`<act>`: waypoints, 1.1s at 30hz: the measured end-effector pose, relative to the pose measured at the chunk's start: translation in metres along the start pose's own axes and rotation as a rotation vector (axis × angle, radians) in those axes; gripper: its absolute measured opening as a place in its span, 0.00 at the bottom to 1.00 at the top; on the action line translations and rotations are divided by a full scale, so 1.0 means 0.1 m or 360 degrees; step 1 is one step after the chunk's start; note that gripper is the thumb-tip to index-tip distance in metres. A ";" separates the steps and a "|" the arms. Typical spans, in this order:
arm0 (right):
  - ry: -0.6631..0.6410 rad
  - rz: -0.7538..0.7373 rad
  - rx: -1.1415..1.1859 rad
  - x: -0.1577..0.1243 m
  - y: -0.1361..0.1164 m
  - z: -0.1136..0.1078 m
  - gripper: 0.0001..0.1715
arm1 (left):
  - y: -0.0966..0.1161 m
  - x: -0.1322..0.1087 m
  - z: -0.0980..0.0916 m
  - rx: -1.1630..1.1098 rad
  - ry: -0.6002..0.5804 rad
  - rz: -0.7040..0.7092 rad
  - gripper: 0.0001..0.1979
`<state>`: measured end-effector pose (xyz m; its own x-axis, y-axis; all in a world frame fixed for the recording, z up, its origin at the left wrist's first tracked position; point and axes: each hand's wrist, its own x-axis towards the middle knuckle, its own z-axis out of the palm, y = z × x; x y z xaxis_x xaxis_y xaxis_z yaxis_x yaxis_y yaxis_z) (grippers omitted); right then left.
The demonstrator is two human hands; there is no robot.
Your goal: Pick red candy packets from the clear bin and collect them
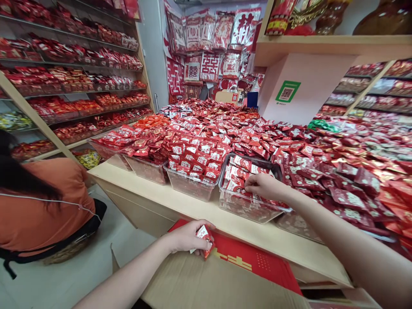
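My left hand (pixel 191 237) is closed around a small bunch of red-and-white candy packets (pixel 204 237), just above a cardboard box flap (pixel 193 279). My right hand (pixel 267 186) reaches into a clear plastic bin (pixel 247 208), its fingers curled together over the packets inside. What those fingers hold, if anything, is hidden. Similar red-and-white candy packets (pixel 236 171) fill the bin around the fingertips. Directly left stands another clear bin (pixel 191 186), heaped with red packets (pixel 195 156).
More packet-filled bins cover the wooden counter (pixel 144 189). A red printed bag or sheet (pixel 257 257) lies by the box. At the left sits a person in an orange top (pixel 64 210). Stocked shelves (pixel 71 62) line the left wall; a white pillar (pixel 299 81) rises behind.
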<state>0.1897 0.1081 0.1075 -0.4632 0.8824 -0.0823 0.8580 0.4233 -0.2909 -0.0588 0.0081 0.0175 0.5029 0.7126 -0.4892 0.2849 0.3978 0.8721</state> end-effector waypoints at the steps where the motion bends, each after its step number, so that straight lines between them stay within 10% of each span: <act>1: 0.0000 0.0001 -0.0054 0.01 -0.01 0.00 0.09 | 0.00 0.00 0.00 0.0003 0.0006 -0.0007 0.26; 26: 0.0295 0.0111 0.0594 0.04 0.12 -0.05 0.08 | -0.04 0.02 -0.02 0.0009 0.0000 -0.0036 0.25; 33: 0.0480 0.0018 0.0775 -0.35 -0.32 0.03 0.10 | -0.02 -0.07 -0.03 -0.0545 -0.0171 0.0215 0.33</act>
<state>0.1780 0.0634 0.1166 -0.3094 0.9361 0.1671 0.6283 0.3331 -0.7030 -0.0655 0.0045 0.0191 0.6049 0.7146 -0.3513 -0.0701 0.4873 0.8704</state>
